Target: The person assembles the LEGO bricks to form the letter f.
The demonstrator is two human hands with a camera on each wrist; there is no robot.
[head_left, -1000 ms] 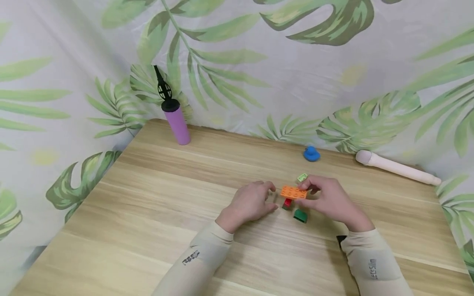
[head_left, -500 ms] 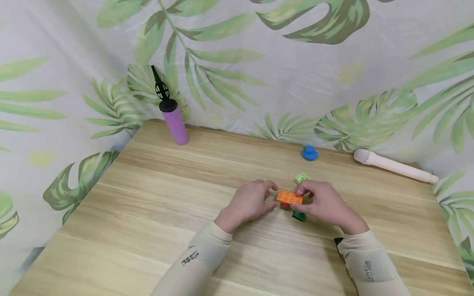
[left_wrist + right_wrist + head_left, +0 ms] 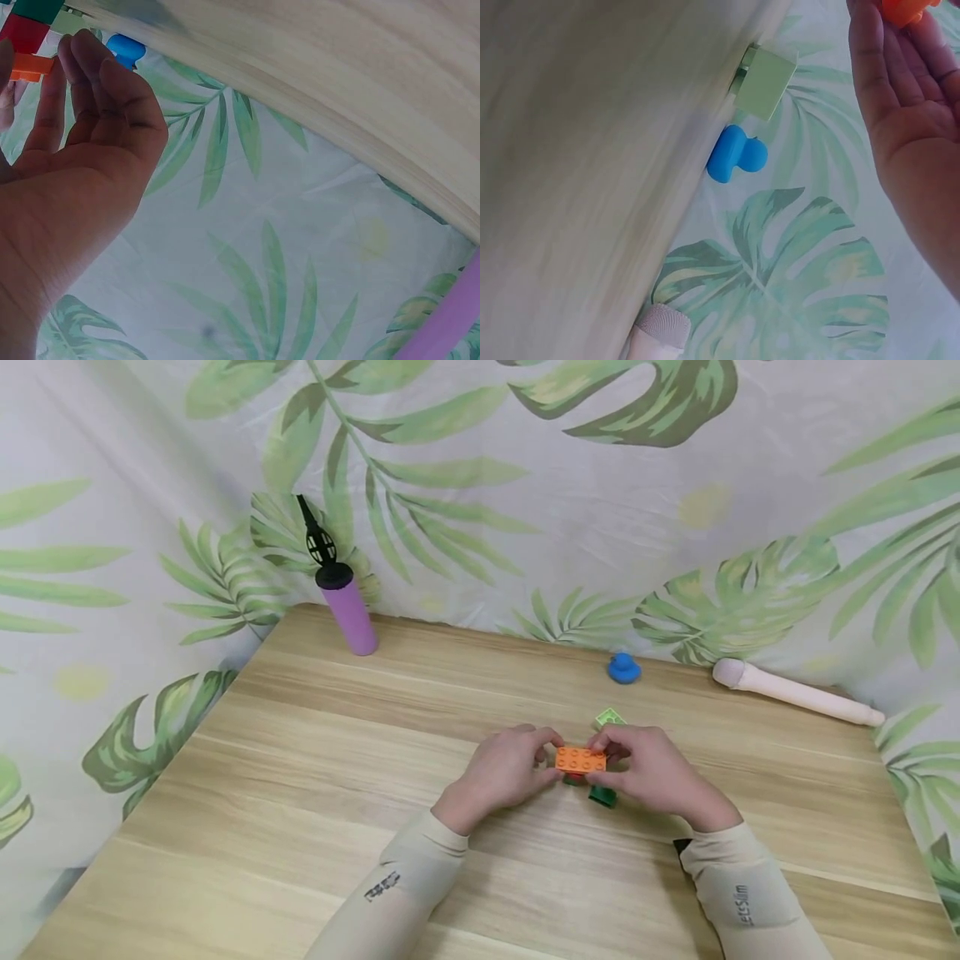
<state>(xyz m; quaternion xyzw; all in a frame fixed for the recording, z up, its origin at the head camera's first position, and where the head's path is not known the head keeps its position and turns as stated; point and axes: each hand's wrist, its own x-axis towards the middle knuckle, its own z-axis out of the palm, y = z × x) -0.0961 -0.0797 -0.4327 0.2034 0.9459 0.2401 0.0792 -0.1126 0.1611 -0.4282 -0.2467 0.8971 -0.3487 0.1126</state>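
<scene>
An orange building brick lies level between both hands, its studs facing up. My right hand pinches its right end between thumb and index finger. At the left end, the thumb and index finger of my left hand grip its edges. Directly below shows a red brick, against the orange one in the left wrist view, with a dark green brick under it. Another dark green brick lies on the table near the right thumb. Behind the right hand is a light green brick, tipped with its hollow side showing.
A blue rubber duck sits near the table's back edge. To its right lies a pale pink microphone-shaped thing. A purple hand pump with a black top stands at the back left of the wooden table, against a leaf-patterned curtain.
My right hand has brought the orange brick left and down over the red brick, levelling it. The left fingers, apart from it before, now meet its left end.
</scene>
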